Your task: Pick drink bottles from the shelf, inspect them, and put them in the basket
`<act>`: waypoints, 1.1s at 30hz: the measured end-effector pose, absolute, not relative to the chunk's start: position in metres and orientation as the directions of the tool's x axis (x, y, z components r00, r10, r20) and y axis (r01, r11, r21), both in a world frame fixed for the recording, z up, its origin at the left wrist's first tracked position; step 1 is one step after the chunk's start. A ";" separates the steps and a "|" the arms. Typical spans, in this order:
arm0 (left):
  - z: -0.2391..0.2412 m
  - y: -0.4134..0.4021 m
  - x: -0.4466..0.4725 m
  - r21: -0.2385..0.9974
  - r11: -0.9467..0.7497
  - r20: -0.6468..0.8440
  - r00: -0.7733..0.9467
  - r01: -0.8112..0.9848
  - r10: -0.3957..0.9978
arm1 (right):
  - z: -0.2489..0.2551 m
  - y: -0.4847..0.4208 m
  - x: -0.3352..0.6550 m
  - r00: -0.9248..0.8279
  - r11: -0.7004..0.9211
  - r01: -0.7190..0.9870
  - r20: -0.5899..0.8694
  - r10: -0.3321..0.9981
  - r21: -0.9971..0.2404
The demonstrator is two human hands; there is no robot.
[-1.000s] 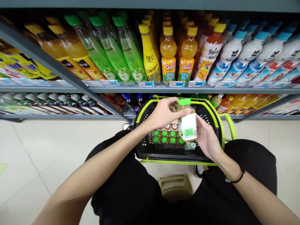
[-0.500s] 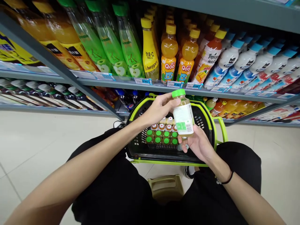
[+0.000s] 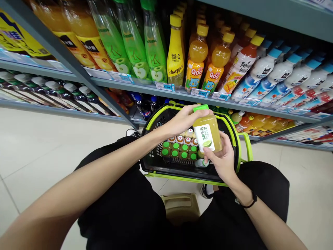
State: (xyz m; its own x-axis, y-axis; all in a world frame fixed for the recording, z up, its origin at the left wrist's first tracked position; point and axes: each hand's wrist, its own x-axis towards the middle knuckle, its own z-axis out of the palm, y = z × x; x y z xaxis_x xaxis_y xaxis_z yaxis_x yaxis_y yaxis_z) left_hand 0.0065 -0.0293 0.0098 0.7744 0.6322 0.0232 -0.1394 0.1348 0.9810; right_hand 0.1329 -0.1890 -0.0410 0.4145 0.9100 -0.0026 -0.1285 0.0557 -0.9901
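I hold a small juice bottle (image 3: 207, 132) with a green cap and a white label showing a lime, upright over a shopping basket. My left hand (image 3: 185, 119) grips its neck and cap from the left. My right hand (image 3: 223, 160) cups its base from below, fingers wrapped around it. The black basket with lime-green rim (image 3: 235, 132) stands on the floor between my knees. Inside it are several small bottles with green caps (image 3: 179, 152) and several with white and red caps (image 3: 183, 139).
Store shelves run across the top, stocked with green apple soda bottles (image 3: 135, 52), a yellow Schweppes bottle (image 3: 175, 52), orange Qoo bottles (image 3: 195, 60) and white-blue bottles (image 3: 281, 74). A lower shelf (image 3: 182, 95) holds more drinks. A tan stool (image 3: 180, 208) shows beneath me on a pale tiled floor.
The bottle has been turned in my hands so its front label with the lime now faces me instead of the back label. The view has shifted slightly.
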 end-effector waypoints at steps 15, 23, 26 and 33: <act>0.002 -0.027 0.007 0.894 0.334 0.028 0.783 -0.297 0.621 | -0.030 -0.189 0.142 0.128 -0.124 -0.529 -0.223 0.966 -0.839; 0.006 -0.031 0.006 0.952 0.166 0.073 0.720 -0.256 0.690 | -0.034 -0.189 0.145 0.004 -0.151 -0.583 -0.189 0.982 -0.798; 0.009 -0.031 0.005 0.962 0.153 0.050 0.698 -0.226 0.715 | -0.036 -0.191 0.144 -0.019 -0.121 -0.533 -0.131 0.991 -0.838; 0.007 -0.031 0.007 0.959 0.173 0.030 0.686 -0.226 0.727 | -0.036 -0.192 0.139 -0.065 -0.110 -0.460 -0.090 0.994 -0.881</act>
